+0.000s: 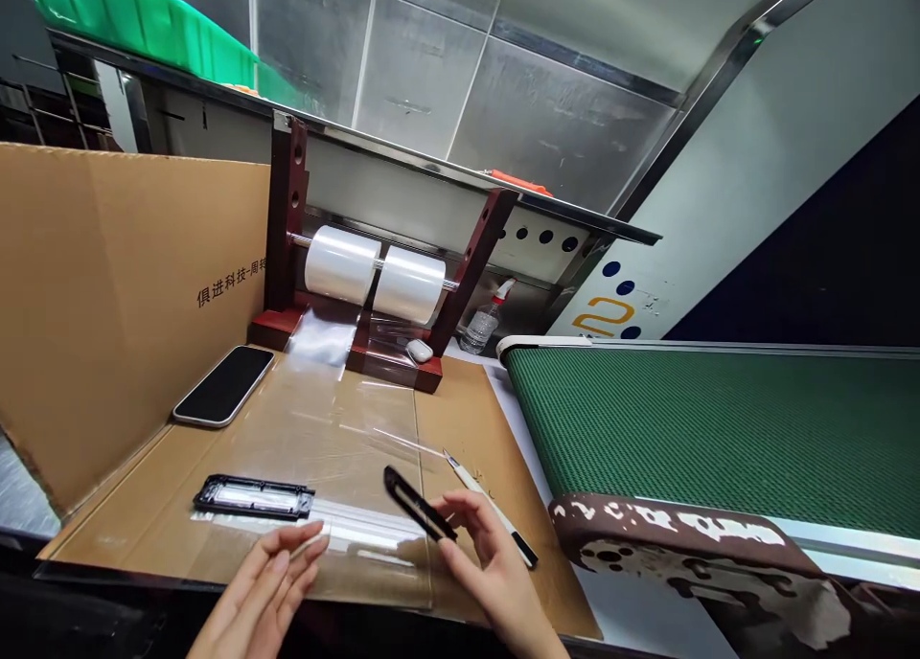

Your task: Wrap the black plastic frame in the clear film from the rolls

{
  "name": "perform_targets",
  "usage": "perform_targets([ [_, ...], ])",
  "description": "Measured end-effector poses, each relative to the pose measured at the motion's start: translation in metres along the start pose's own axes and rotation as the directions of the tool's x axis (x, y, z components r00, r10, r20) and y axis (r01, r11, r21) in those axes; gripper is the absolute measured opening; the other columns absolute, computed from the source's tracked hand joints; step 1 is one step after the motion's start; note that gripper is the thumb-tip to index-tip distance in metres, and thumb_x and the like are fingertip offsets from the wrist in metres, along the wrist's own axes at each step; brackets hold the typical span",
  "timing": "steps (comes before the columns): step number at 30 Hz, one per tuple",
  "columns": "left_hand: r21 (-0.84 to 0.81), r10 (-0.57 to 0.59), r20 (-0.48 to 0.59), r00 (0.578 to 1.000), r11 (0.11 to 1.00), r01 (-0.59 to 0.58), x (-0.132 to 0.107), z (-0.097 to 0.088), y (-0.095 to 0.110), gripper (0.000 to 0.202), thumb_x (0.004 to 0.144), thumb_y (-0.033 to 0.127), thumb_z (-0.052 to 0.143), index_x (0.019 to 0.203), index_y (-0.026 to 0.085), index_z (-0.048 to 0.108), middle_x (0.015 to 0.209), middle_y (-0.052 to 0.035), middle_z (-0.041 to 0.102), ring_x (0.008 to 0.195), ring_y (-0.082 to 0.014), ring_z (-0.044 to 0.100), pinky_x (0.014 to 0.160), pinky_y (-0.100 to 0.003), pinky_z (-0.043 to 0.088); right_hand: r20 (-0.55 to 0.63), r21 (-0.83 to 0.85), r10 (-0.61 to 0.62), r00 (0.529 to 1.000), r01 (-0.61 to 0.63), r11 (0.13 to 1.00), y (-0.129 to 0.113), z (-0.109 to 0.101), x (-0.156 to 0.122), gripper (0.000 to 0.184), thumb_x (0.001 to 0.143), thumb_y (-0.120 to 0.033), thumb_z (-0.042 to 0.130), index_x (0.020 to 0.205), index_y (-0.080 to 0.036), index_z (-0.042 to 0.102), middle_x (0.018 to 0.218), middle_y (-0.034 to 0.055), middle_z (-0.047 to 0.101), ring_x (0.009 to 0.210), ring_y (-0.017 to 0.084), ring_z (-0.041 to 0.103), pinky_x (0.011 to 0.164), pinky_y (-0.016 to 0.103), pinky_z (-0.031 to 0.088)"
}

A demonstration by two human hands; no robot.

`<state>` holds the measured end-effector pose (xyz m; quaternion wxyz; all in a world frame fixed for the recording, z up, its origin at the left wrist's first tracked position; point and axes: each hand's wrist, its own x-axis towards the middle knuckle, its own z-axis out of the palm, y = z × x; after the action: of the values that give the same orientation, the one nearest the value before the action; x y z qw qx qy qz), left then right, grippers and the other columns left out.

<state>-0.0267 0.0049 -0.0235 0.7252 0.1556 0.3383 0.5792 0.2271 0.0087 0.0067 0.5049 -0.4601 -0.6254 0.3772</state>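
To the right of the roll stand (480,257), the green conveyor belt (719,429) is lying, apart from both your hands. In front of the stand, the cardboard base (460,410) is covering your work place, and clear film (345,410) is spreading over it. Two film rolls (342,264) are sitting on the stand's rod. To the front-left of the stand, the phone (224,385) is resting flat. Farther in front of it, the white pen-like tool (466,477) is lying just beside your right hand (495,563), and the lying black frame (255,496) is resting on the film, near your left hand (263,587). Your right thumb and fingers are holding the held black frame (417,504) by one end, tilted above the film. Your left fingertips are pinching a small white piece (310,545); what it is, I cannot tell. As I judge, you are handling one frame while the other is waiting; the next move is calling for a light, steady right grip and careful left fingertips.
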Motion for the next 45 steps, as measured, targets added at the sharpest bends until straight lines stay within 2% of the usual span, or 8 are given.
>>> perform_targets([
  [3,0.061,-0.022,0.021,1.0,0.998,0.021,0.017,0.029,0.014,0.028,0.093,0.028,0.054,0.116,0.013,0.054,0.122,-0.0094,0.062,0.114,-0.0206,0.056,0.086,-0.02,0.052,-0.207,0.234,0.085,0.975,-0.035,0.972,0.003,-0.01,0.014,0.037,0.079,-0.039,0.074,0.109,-0.027,0.057,0.102,0.0035,0.063,0.102,0.022,0.056,0.092,0.033,0.042],
  [5,0.135,-0.125,-0.036,0.992,0.982,0.129,0.028,0.051,0.019,0.03,0.098,0.013,0.033,0.126,0.008,0.043,0.128,-0.0141,0.057,0.113,-0.0174,0.057,0.082,-0.02,0.053,-0.303,0.34,0.199,0.932,-0.089,0.936,0.004,-0.014,0.029,0.048,0.07,-0.043,0.081,0.108,-0.025,0.058,0.1,0.0035,0.063,0.103,0.023,0.055,0.092,0.032,0.04],
  [9,0.294,-0.175,0.0,0.985,0.941,0.168,0.054,0.085,0.02,0.042,0.099,0.013,0.041,0.138,0.009,0.026,0.111,-0.0187,0.065,0.089,-0.0186,0.067,0.073,-0.023,0.054,-0.306,0.426,0.307,0.901,-0.159,0.891,0.01,-0.012,0.061,0.054,0.061,-0.043,0.084,0.104,-0.02,0.06,0.096,0.0041,0.065,0.096,0.022,0.057,0.08,0.027,0.044],
  [13,0.469,-0.15,0.028,0.988,0.875,0.119,0.092,0.106,0.015,0.051,0.101,0.016,0.041,0.143,0.011,0.013,0.086,-0.0101,0.067,0.065,-0.0169,0.066,0.056,-0.023,0.053,-0.315,0.478,0.356,0.88,-0.177,0.861,0.023,-0.009,0.089,0.057,0.056,-0.041,0.084,0.102,-0.018,0.059,0.081,0.0014,0.065,0.075,0.018,0.058,0.06,0.023,0.041],
  [20,0.681,-0.042,0.056,0.998,0.732,-0.008,0.16,0.141,0.024,0.04,0.098,0.024,0.05,0.135,0.018,0.034,0.092,-0.0045,0.06,0.057,-0.0133,0.059,0.047,-0.023,0.051,-0.441,0.532,0.316,0.84,-0.04,0.846,0.032,-0.018,0.103,0.054,0.057,-0.043,0.08,0.101,-0.022,0.056,0.081,-0.0014,0.064,0.071,0.017,0.058,0.058,0.023,0.041],
  [27,0.808,-0.086,0.122,0.989,0.587,-0.049,0.182,0.156,0.02,0.029,0.096,0.026,0.054,0.122,0.015,0.047,0.084,-0.0022,0.059,0.054,-0.0127,0.057,0.045,-0.023,0.049,-0.531,0.521,0.253,0.809,0.076,0.85,0.032,-0.031,0.094,0.054,0.061,-0.041,0.081,0.105,-0.023,0.056,0.088,-0.0015,0.064,0.078,0.017,0.058,0.062,0.023,0.044],
  [35,0.814,0.108,0.183,0.977,0.54,-0.212,0.204,0.157,0.009,0.021,0.096,0.027,0.054,0.113,0.014,0.051,0.083,-0.001,0.057,0.053,-0.0116,0.054,0.044,-0.022,0.046,-0.539,0.513,0.226,0.812,0.103,0.852,0.03,-0.031,0.091,0.047,0.067,-0.04,0.08,0.105,-0.024,0.059,0.088,-0.0006,0.062,0.078,0.019,0.058,0.066,0.026,0.047],
  [45,0.726,0.047,0.313,0.949,0.632,-0.271,0.182,0.159,0.005,0.016,0.096,0.03,0.053,0.096,0.013,0.055,0.08,-0.0013,0.058,0.065,-0.0162,0.061,0.055,-0.028,0.051,-0.555,0.523,0.223,0.801,0.127,0.843,0.037,-0.034,0.091,0.044,0.068,-0.039,0.08,0.103,-0.023,0.059,0.087,-0.0015,0.061,0.075,0.017,0.057,0.062,0.023,0.045],
])
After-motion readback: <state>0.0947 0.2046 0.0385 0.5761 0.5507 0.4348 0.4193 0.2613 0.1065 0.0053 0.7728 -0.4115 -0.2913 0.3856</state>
